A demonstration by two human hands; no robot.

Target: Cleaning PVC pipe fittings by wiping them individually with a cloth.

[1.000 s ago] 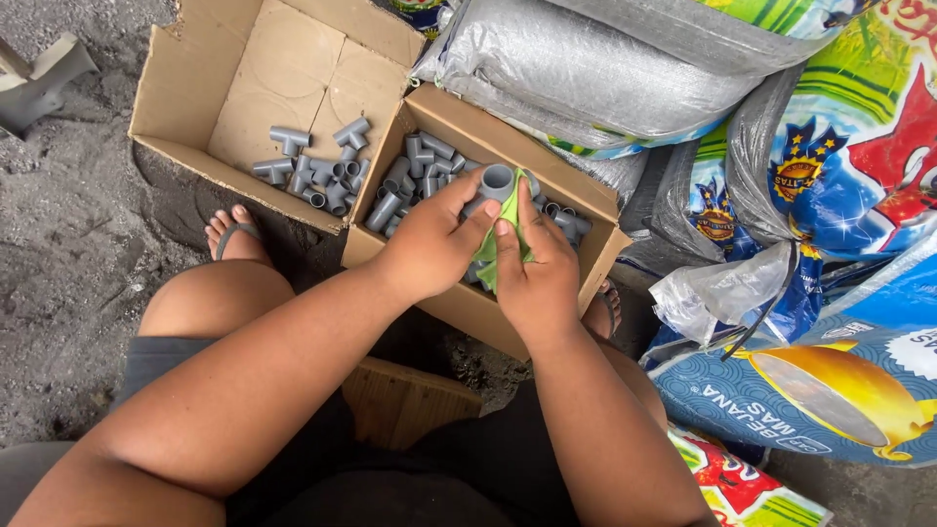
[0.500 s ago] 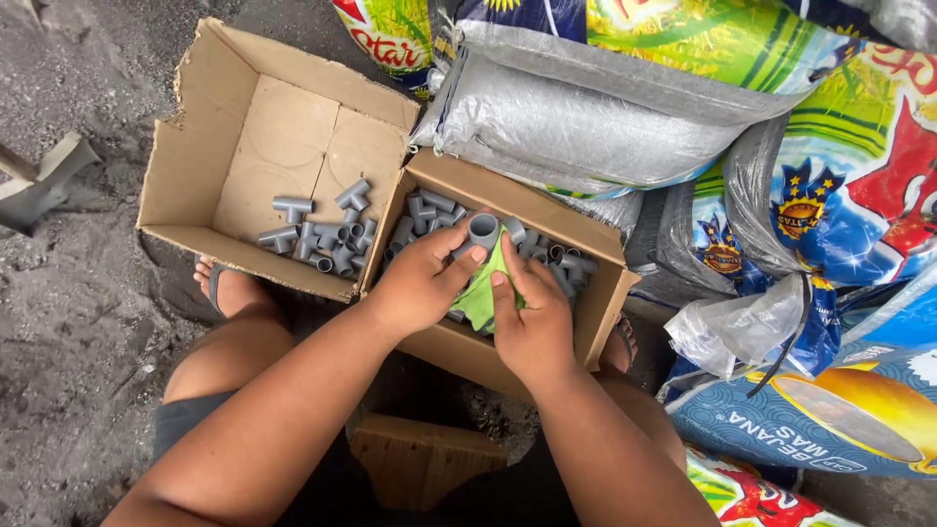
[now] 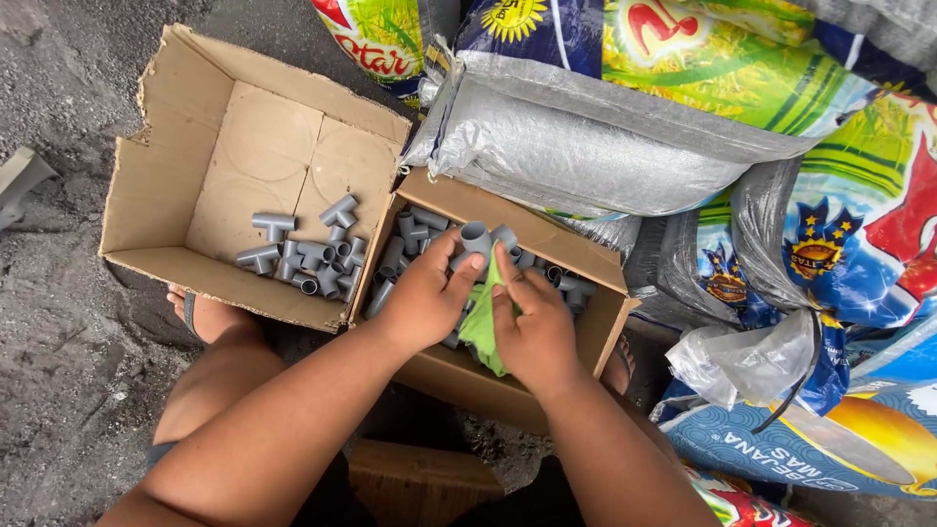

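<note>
I see a grey pipe fitting at my left hand, a bright green cloth under my right hand, plain brown cardboard boxes, silver sack beyond, multicoloured printed sacks to the right

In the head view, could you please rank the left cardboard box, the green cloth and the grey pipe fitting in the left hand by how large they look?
1. Left cardboard box, by far the largest.
2. Green cloth, partly hidden by the right hand.
3. Grey pipe fitting, held by the left hand, smallest.
</note>
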